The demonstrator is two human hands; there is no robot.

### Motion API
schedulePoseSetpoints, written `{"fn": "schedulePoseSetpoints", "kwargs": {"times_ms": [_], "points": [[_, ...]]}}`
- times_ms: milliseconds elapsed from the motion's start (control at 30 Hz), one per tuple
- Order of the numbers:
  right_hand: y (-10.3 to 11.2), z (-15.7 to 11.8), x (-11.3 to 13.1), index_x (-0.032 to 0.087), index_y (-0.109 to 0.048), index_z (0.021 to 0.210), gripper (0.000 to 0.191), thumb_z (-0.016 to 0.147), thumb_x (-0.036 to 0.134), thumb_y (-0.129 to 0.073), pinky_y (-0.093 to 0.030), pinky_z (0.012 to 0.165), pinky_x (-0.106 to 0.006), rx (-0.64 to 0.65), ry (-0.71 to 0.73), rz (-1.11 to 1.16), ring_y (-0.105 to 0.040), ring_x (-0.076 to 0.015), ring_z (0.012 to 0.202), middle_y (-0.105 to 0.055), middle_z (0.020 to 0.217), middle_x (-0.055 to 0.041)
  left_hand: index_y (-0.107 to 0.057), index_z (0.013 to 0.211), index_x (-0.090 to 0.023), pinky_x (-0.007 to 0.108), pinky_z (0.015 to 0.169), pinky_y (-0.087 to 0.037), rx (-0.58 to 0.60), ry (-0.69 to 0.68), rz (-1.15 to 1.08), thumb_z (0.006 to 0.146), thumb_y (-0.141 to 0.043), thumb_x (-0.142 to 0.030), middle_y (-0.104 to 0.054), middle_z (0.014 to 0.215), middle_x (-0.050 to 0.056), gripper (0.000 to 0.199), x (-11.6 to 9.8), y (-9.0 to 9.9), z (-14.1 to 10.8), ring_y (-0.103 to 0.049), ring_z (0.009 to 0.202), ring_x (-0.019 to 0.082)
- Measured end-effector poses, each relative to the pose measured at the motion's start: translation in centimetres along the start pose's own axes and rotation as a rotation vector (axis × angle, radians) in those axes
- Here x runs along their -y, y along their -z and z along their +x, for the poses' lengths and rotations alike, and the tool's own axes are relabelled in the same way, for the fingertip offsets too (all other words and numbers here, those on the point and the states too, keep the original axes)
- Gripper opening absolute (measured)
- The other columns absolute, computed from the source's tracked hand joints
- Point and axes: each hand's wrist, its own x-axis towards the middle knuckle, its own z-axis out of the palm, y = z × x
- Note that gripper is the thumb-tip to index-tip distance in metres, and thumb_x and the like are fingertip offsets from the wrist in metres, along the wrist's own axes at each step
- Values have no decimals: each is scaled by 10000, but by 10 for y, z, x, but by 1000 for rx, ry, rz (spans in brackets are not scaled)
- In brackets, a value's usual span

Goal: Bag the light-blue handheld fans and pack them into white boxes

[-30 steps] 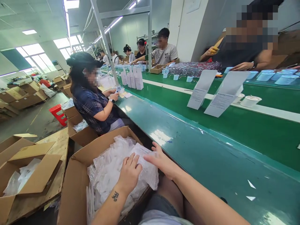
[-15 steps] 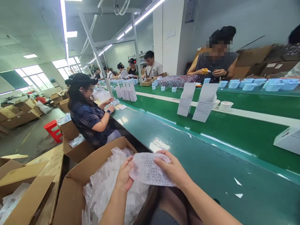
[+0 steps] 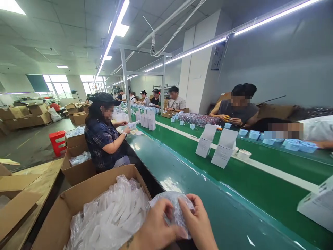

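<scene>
A clear bubble wrap bag point(image 3: 169, 197) is held low in front of me, over the near edge of the table. My right hand point(image 3: 195, 217) pinches its right side between thumb and fingers. On the near side, my left hand point(image 3: 158, 222) is curled against the bag, thumb and index finger bent round it; its other fingertips are hidden. Just left of my hands stands an open cardboard box point(image 3: 52, 215), filled with a heap of similar clear bubble wrap bags point(image 3: 111, 208).
White folded cartons point(image 3: 224, 149) stand on the green conveyor belt point(image 3: 260, 180), with white cups point(image 3: 244, 154) behind them. Light blue cups point(image 3: 292, 144) line the far side. A co-worker point(image 3: 104, 135) sits to the left, and a red stool point(image 3: 57, 142) is beyond. More people work across the belt.
The view has tilted up. My left hand has turned over and moved right, nearer my right hand, and the bag now looks bunched instead of flat.
</scene>
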Motion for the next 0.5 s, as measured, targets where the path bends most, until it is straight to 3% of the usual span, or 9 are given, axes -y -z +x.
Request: {"fn": "schedulePoseSetpoints", "kwargs": {"times_ms": [67, 133, 200, 267, 400, 500], "points": [[-3, -6, -1, 319, -572, 963, 445, 722, 687, -636, -557, 648, -419, -34, 86, -38, -632, -280, 746, -655, 902, -43, -621, 934, -218, 312, 736, -439, 145, 31, -36, 520, -895, -344, -655, 936, 32, 512, -8, -19, -7, -569, 828, 206], [-1, -12, -2, 306, -578, 1005, 462, 733, 673, -647, -554, 642, -394, -49, 121, -12, -628, -262, 747, -643, 926, -42, -602, 845, -201, 294, 696, -412, 138, 109, -99, 580, -834, -259, -630, 820, 6, 357, -8, -27, -9, -539, 760, 177], [5, -18, -3, 284, -564, 1093, 477, 784, 639, -635, -535, 605, -347, -42, 130, 38, -610, -219, 679, -613, 852, -18, -573, 758, -189, 275, 646, -382, 84, 164, -136, 681, -698, -201, -565, 689, -20, 147, -5, -26, -9, -499, 679, 148], [12, -24, -4, 265, -551, 1176, 459, 848, 580, -611, -523, 601, -302, -2, 195, 50, -604, -188, 657, -590, 801, 3, -558, 725, -183, 267, 630, -368, -7, 140, -105, 738, -613, -196, -527, 648, -25, 58, -4, -21, -9, -485, 655, 140], [18, -34, -7, 267, -662, 1134, 304, 867, 411, -645, -540, 660, -269, 229, 563, -143, -645, -184, 727, -656, 850, -29, -556, 804, -185, 266, 648, -399, -234, 26, -126, 829, -566, -281, -553, 723, -4, 100, -11, -13, -11, -518, 691, 151], [16, -37, -11, 268, -661, 1196, 313, 891, 312, -603, -560, 680, -261, 276, 681, -261, -669, -183, 738, -690, 884, -44, -565, 915, -188, 284, 764, -442, -263, -12, -244, 871, -554, -333, -599, 873, 36, 151, -14, -18, -13, -566, 830, 175]]}}
